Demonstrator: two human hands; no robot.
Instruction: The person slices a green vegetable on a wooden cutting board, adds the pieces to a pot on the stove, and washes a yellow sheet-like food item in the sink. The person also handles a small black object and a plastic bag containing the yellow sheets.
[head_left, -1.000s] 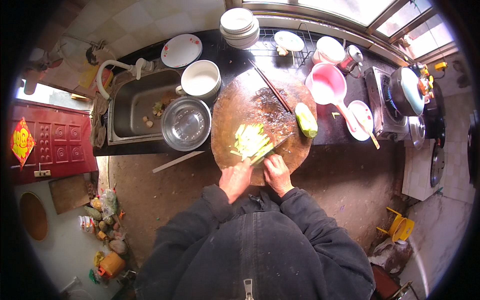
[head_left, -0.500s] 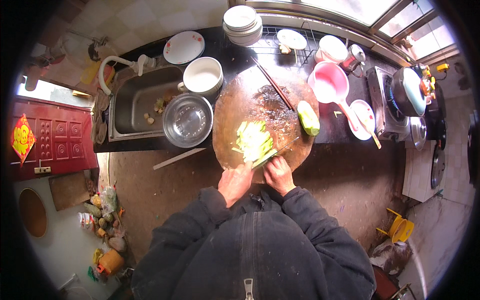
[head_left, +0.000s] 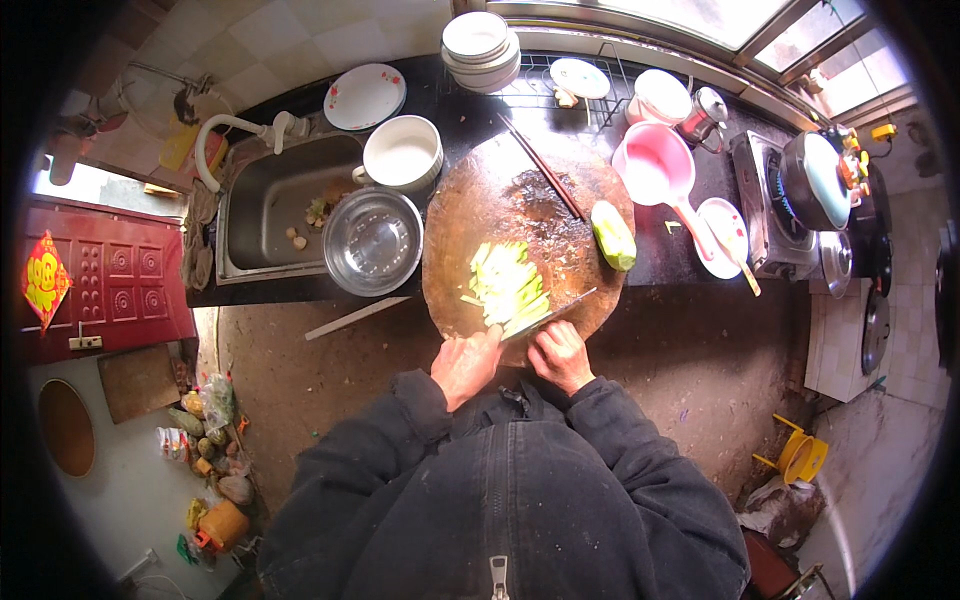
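Observation:
A round wooden chopping board (head_left: 455, 215) lies before me at the counter's front edge. My right hand (head_left: 561, 357) is closed around a kitchen knife (head_left: 562, 312); its blade slants up to the right, and the handle is hidden in my grip. My left hand (head_left: 467, 365) has its fingers bent and pressed to the near end of pale green vegetable strips (head_left: 507, 283), close beside the blade. These strips form a loose pile left of the knife. A larger piece of green, squash-like vegetable (head_left: 613, 236) rests at the board's right edge. Dark chopsticks (head_left: 545, 168) lie across its far part.
Left of the board stand a metal basin (head_left: 373, 242), a white cup (head_left: 402, 152) and a sink (head_left: 255, 225) with scraps. To the right are a pink ladle-like pan (head_left: 655, 163), a plate with a spoon (head_left: 722, 236), and a pot (head_left: 812, 182) on a lit gas stove (head_left: 765, 205).
The knife blade has shifted slightly and lies a little flatter. Both hands stay near the board's front edge, with the left still at the strips. The view has moved slightly.

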